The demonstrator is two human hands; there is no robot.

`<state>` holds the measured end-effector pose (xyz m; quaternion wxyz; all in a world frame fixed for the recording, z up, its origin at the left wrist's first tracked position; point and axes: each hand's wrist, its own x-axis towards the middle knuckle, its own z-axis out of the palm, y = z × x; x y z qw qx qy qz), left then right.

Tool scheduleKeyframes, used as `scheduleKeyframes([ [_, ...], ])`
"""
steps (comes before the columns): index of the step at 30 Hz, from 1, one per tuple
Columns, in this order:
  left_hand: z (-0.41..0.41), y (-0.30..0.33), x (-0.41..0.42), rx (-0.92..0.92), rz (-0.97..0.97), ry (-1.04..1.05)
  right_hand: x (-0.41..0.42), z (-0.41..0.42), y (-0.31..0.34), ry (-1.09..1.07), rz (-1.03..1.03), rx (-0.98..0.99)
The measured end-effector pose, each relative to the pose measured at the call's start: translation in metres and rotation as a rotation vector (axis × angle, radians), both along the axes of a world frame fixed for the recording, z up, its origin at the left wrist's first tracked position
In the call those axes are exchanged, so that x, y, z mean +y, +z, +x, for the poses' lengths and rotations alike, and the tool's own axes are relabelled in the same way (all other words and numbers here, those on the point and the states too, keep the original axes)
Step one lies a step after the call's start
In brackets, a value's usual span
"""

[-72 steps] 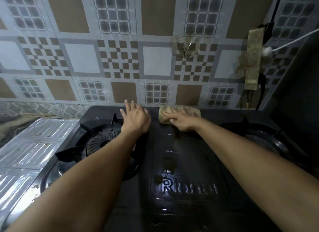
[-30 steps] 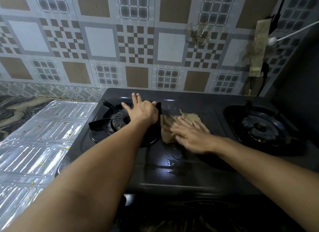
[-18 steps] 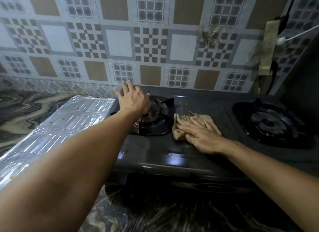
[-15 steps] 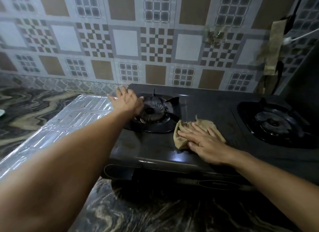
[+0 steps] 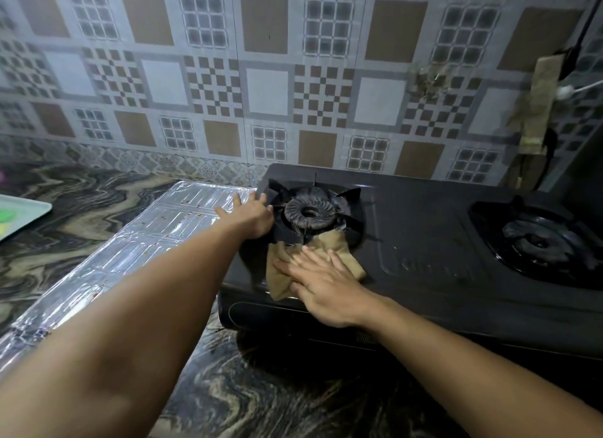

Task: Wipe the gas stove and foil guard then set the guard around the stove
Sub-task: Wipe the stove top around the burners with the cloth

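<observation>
Head camera, looking forward and down over a kitchen counter; black two-burner gas stove (image 5: pixel 424 242) sitting on a dark marbled countertop (image 5: pixel 81 215), its back edge close against a patterned tiled wall (image 5: pixel 261 78); left burner (image 5: pixel 310 212) with its ring and pan supports plainly seen, right burner (image 5: pixel 541 242) dim near the right edge. Left hand (image 5: pixel 251 217) reaching far forward, fingers spread and flat, palm down at the stove's left edge, just beside the left burner, fingertips over the near end of the foil guard (image 5: pixel 130 251); grasping nothing that can be seen; contact with stove or foil cannot be told for sure. Right hand (image 5: pixel 326 281) laid flat and open on a tan cloth (image 5: pixel 284 274), fingers spread, pressing it down onto the stove top at the front left corner, just in front of the left burner; cloth crumpled, one corner touching the burner's pan support, another hanging slightly over the stove's front edge. Foil guard lying flat and unfolded on the countertop, left of the stove, its far end touching the stove's side, small brown specks across its shiny panels; not standing around the stove. Pale tray (image 5: pixel 19 212) at the far left edge of the counter, well apart from the foil. Strip of brownish tape or paper (image 5: pixel 538 105) stuck to the wall at upper right, beside dark cables.
</observation>
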<state>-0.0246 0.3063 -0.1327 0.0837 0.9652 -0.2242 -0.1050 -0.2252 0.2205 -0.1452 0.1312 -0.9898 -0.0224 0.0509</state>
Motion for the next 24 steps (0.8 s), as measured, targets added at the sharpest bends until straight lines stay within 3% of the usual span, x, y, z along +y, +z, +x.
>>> scheduleKeyframes([
  [5,0.004,0.007,0.000,0.024,0.075,-0.044,-0.022,-0.017,-0.001,0.021,0.028,0.028],
  [11,0.006,0.003,0.001,0.073,0.013,-0.057,-0.019,-0.016,-0.004,-0.007,0.025,0.047],
  [13,0.013,-0.006,0.006,0.139,-0.130,-0.035,-0.002,0.000,-0.004,0.020,-0.004,0.037],
  [16,0.015,-0.009,0.034,0.271,-0.613,0.096,0.019,0.025,-0.004,0.040,-0.036,0.018],
  [18,0.011,-0.009,0.069,0.298,-0.810,0.240,0.026,0.034,-0.005,0.048,-0.070,0.001],
  [20,0.007,-0.014,0.108,0.396,-0.806,0.347,0.029,0.039,-0.004,0.051,-0.080,0.016],
  [24,-0.022,-0.040,0.149,0.804,-0.704,0.342,0.050,0.055,0.004,0.049,-0.079,0.013],
])
